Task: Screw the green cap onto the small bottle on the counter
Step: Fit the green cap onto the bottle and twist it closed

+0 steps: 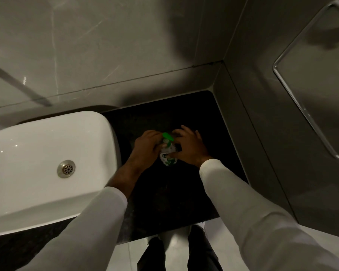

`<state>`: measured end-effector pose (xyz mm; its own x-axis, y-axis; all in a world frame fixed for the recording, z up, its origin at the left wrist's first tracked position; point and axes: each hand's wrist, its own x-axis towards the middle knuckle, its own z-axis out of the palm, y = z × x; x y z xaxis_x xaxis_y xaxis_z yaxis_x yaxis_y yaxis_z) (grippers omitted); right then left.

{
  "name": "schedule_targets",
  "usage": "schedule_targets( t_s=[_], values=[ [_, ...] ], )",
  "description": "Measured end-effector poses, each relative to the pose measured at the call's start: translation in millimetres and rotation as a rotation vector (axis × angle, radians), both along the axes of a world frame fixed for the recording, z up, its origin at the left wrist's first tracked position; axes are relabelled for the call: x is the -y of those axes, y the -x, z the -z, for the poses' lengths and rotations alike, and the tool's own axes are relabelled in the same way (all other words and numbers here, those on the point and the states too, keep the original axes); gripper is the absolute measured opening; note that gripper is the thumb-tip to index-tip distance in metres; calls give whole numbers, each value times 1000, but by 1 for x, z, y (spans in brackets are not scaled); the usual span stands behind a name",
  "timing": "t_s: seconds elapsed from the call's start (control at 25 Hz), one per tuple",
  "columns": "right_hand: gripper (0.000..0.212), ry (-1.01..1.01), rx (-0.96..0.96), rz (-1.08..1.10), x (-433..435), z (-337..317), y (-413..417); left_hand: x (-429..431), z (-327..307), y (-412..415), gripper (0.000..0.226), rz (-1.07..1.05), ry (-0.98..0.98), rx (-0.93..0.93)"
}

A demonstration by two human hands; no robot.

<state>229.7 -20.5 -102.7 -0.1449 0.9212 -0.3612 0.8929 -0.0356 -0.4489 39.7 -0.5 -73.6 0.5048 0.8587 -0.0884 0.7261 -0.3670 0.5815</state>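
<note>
Green cap seated at the neck of the small bottle; threading in hand on the dark counter.

Green plastic sits tilted at the top, so hold the body steady with your right hand, whose fingers wrap the label side, and square the cap over the neck before you turn. Your left hand has its fingers closed about the cap and neck; turn lightly until the thread catches, judging by feel. The bottle is small and pale, with a white-and-green label, standing just beside the white sink. Whether the thread has engaged cannot be told.
</note>
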Motion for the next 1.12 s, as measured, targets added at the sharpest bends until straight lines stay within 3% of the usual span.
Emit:
schedule_targets(
  t_s=[0.2, 0.32, 0.44, 0.56, 0.72, 1.12],
  values=[
    [66, 16, -5, 15, 2, -2, -1, -16, -8, 6, 25, 175, 16, 17],
    [66, 42, -7, 22, 2, -5, 1, -17, -15, 14, 45, -13, 216, 113],
    [66, 66, 16, 0, 1, -11, 3, -15, -25, 6, 37, -242, 248, 245],
    [67, 76, 22, 7, 2, -16, 5, -20, -36, -8, 43, -448, 182, 107],
    [66, 81, 2, 32, 3, -15, 3, -25, -38, -17, 25, -432, 302, 72],
    [66, 76, -5, 24, 3, -17, 1, -37, -33, -21, 19, -447, 537, 210]
  ],
)
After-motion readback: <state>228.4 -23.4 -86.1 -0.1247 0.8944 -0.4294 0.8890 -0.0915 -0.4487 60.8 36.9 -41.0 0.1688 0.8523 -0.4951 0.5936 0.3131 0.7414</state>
